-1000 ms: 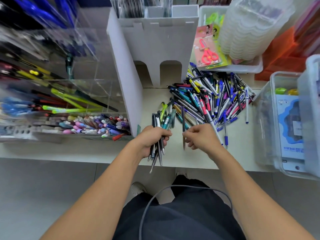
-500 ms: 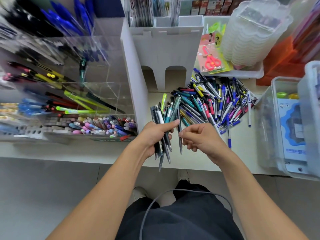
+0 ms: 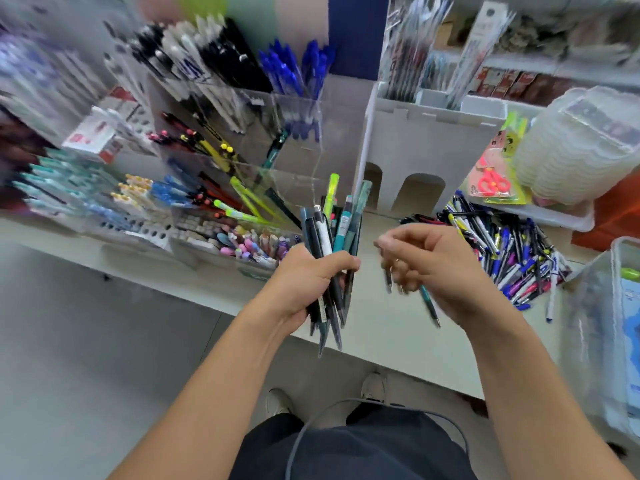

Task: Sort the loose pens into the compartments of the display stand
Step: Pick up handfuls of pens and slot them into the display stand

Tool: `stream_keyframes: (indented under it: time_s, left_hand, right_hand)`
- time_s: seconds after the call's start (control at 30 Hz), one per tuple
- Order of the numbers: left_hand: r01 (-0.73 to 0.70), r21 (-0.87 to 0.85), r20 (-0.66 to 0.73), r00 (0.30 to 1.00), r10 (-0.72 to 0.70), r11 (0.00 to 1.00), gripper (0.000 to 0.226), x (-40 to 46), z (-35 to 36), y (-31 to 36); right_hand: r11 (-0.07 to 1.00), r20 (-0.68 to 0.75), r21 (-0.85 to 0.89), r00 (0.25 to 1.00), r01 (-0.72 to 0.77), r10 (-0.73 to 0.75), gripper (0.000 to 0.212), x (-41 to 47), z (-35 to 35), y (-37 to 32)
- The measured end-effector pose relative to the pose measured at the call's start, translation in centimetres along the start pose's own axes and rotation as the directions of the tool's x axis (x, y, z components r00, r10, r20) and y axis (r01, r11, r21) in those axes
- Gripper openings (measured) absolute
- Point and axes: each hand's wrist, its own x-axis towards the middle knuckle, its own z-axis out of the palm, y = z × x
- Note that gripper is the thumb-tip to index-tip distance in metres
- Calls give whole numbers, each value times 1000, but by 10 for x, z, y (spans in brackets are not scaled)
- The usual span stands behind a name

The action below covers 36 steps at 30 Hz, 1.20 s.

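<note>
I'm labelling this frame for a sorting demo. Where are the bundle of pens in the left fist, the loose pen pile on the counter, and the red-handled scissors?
Bundle of pens [image 3: 327,237]: head view, on a white barrel.
Loose pen pile [image 3: 512,251]: head view, pile's middle.
Red-handled scissors [image 3: 493,183]: head view, on the handles.

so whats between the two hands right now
Nothing, going by the head view: only a bare stretch of white counter shows between the left hand gripping the pen bundle and the right hand.

white counter [image 3: 398,327]: loose pen pile [image 3: 512,251], clear display stand [image 3: 242,174].
</note>
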Motion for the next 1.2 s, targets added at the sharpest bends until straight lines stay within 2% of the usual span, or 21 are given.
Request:
stream_keyframes:
  time_s: [0.07, 0.1, 0.13, 0.2, 0.27, 0.33, 0.4, 0.47, 0.53, 0.6, 0.7, 0.8, 0.87, 0.9, 1.0, 1.1, 1.2]
  left_hand:
    - [-13, -41, 13, 1000, 14, 999, 46, -8, -12, 4]
    - [-17, -40, 23, 1000, 18, 999, 47, -11, -17, 5]
    - [-29, -41, 24, 999, 30, 999, 38, -13, -22, 5]
    - [-10, -89, 35, 999, 13, 996, 5, -15, -30, 6]
    - [38, -155, 58, 998, -29, 987, 15, -18, -40, 6]
    - [63, -195, 71, 996, -50, 979, 15, -22, -49, 8]
    - [57, -221, 93, 995, -37, 974, 11, -25, -59, 8]
    - [49, -229, 101, 995, -27, 972, 17, -26, -68, 8]
    - [47, -227, 121, 992, -20, 973, 23, -25, -75, 8]
    - [34, -210, 145, 989, -4, 977, 13, -27, -80, 7]
    - [31, -249, 142, 990, 5, 968, 11, -29, -86, 3]
    - [36, -361, 73, 997, -11, 932, 14, -25, -98, -2]
    - [53, -471, 43, 998, -37, 881, 16, -20, -109, -4]
    - [61, -515, 39, 998, -47, 855, 18, -17, -115, -4]
    - [84, -558, 56, 996, -63, 826, 15, -11, -125, -4]
    - [81, -521, 83, 996, -44, 849, 16, -10, -126, -4]
    - [52, -446, 70, 997, -22, 894, 16, -11, -126, -7]
  right_hand:
    - [999, -18, 42, 1000, 5, -4, 15, 10, 12, -12]
    - [1000, -3, 23, 1000, 16, -16, 16, 15, 21, -18]
    - [999, 19, 5, 999, 35, -35, 16, 19, 31, -23]
    - [997, 60, 6, 996, 72, -72, 12, 27, 51, -32]
    - [996, 76, 5, 993, 94, -95, 9, 35, 67, -38]
    - [995, 78, -15, 993, 95, -94, 9, 41, 80, -42]
    - [995, 95, -37, 992, 89, -85, 11, 47, 89, -44]
    - [993, 102, -68, 990, 100, -93, 13, 51, 95, -48]
    - [996, 64, -26, 994, 88, -87, 17, 56, 100, -53]
    - [990, -26, 117, 997, 77, -75, 23, 62, 99, -60]
    - [952, -199, 181, 957, 246, -209, 16, 65, 90, -74]
    - [872, -321, 10, 827, 490, -461, 10, 58, 76, -84]
    - [813, -341, -138, 743, 566, -576, 9, 54, 69, -79]
    - [799, -331, -205, 728, 565, -600, 11, 54, 69, -71]
    - [812, -285, -332, 770, 479, -571, 23, 60, 77, -40]
    - [832, -264, -380, 814, 405, -517, 14, 68, 91, -18]
    - [794, -192, -496, 848, 350, -494, 13, 79, 105, -10]
